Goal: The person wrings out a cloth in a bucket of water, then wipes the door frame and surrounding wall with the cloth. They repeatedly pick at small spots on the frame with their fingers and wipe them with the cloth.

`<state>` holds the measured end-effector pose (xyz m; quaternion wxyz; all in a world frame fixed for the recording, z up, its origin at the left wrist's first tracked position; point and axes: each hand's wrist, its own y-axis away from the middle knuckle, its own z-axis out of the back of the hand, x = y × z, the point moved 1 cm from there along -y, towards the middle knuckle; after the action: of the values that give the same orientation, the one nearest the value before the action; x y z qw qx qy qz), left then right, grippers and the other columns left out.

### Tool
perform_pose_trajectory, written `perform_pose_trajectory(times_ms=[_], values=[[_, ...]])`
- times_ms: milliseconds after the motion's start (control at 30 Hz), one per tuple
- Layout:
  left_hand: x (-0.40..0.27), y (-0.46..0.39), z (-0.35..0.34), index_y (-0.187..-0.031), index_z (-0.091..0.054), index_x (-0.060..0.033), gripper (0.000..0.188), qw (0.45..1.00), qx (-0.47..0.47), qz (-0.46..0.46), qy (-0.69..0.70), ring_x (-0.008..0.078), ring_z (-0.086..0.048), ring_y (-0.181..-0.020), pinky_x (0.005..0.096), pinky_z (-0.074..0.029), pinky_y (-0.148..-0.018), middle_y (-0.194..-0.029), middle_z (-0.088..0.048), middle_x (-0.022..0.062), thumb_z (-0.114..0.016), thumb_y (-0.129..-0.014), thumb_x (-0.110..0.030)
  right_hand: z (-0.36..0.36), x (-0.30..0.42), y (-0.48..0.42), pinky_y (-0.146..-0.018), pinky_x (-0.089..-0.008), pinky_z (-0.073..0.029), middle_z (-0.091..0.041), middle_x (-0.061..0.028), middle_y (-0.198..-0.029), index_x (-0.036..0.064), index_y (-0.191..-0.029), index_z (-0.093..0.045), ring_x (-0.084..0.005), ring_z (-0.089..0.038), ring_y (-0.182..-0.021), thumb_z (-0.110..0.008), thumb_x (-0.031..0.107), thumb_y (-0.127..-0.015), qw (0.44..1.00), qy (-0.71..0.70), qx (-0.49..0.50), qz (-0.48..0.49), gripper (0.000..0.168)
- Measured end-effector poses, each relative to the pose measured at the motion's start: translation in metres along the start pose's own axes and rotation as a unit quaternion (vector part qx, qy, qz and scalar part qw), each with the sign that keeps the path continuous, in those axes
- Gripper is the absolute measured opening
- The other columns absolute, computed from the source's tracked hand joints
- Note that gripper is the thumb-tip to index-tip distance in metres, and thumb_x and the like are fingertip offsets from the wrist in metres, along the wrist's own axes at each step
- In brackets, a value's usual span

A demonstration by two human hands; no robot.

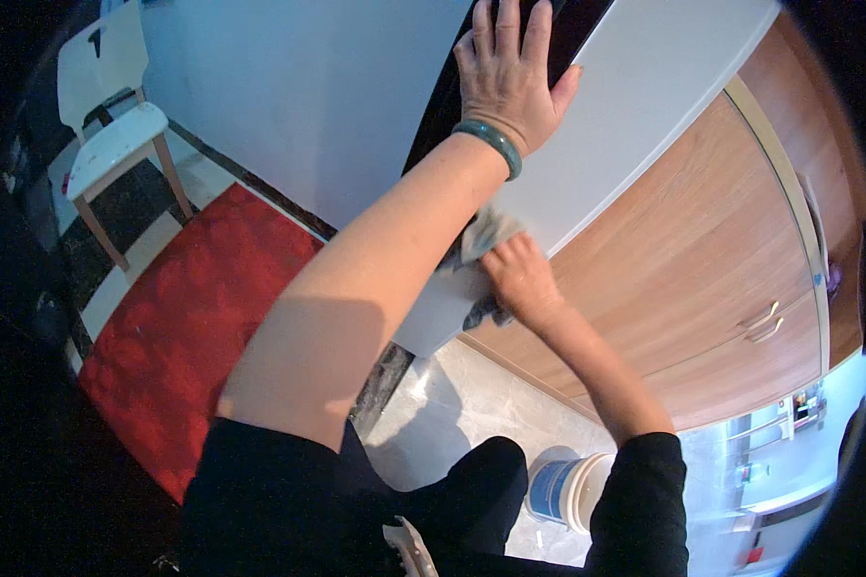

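Observation:
My left hand [509, 79], with a green bangle at the wrist, rests with its fingers spread on a dark upright panel [440, 101] at the top. Lower down, my right hand [523, 278] grips a grey cloth [491, 232] pressed against the same panel's lower part, beside the white wall face. Part of the cloth hangs below my fingers. My left forearm hides some of the panel.
A wooden cabinet [678, 267] with two handles stands on the right. A white bucket with a blue label [552, 490] is on the tiled floor near my knee. At the left are a red mat [187, 332] and a white chair [115, 151].

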<state>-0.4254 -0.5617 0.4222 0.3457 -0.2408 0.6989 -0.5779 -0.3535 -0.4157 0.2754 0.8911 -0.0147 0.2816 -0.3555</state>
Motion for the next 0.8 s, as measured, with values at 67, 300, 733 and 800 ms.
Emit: perform_pose_trajectory(times_ms=[67, 300, 733, 800], values=[[0.001, 0.0, 0.001, -0.137, -0.029, -0.0023, 0.07, 1.0, 0.01, 0.002, -0.004, 0.0426, -0.03, -0.126, 0.0529, -0.031, -0.098, -0.143, -0.023, 0.0251, -0.057, -0.081, -0.033, 0.005, -0.002, 0.0, -0.098, -0.0368, -0.033, -0.056, -0.0072, -0.099, 0.009, -0.101, -0.059, -0.0235, -0.05, -0.101, -0.055, 0.014, -0.075, 1.0, 0.018, -0.019, 0.008, 0.027], [-0.001, 0.004, -0.024, -0.136, -0.03, -0.005, 0.068, 0.994, -0.043, -0.042, -0.089, 0.0424, -0.029, -0.126, 0.0543, -0.031, -0.096, -0.142, -0.024, 0.0248, -0.056, -0.083, -0.039, -0.091, 0.052, 0.022, -0.1, -0.0373, -0.031, -0.056, -0.0049, -0.105, 0.012, -0.102, -0.062, -0.0236, -0.049, -0.107, -0.052, 0.02, -0.08, 0.964, 0.056, 0.231, 0.117, 0.025], [0.0, 0.0, -0.001, -0.136, -0.031, -0.0021, 0.069, 1.0, -0.005, -0.006, 0.005, 0.0422, -0.03, -0.126, 0.0523, -0.03, -0.098, -0.142, -0.024, 0.0243, -0.058, -0.081, -0.034, -0.033, 0.023, 0.008, -0.104, -0.0393, -0.026, -0.054, -0.0079, -0.115, 0.009, -0.106, -0.061, -0.0266, -0.043, -0.115, -0.053, 0.02, -0.08, 0.984, 0.125, 0.12, 0.04, 0.029], [-0.01, -0.003, -0.004, -0.136, -0.031, -0.0019, 0.069, 1.0, -0.003, -0.004, 0.017, 0.0421, -0.029, -0.126, 0.0524, -0.03, -0.098, -0.142, -0.024, 0.0242, -0.059, -0.081, -0.033, -0.071, 0.034, 0.021, -0.101, -0.0394, -0.029, -0.056, -0.0068, -0.109, 0.012, -0.104, -0.063, -0.0253, -0.045, -0.113, -0.05, 0.021, -0.081, 0.978, 0.12, 0.149, 0.078, 0.027]])
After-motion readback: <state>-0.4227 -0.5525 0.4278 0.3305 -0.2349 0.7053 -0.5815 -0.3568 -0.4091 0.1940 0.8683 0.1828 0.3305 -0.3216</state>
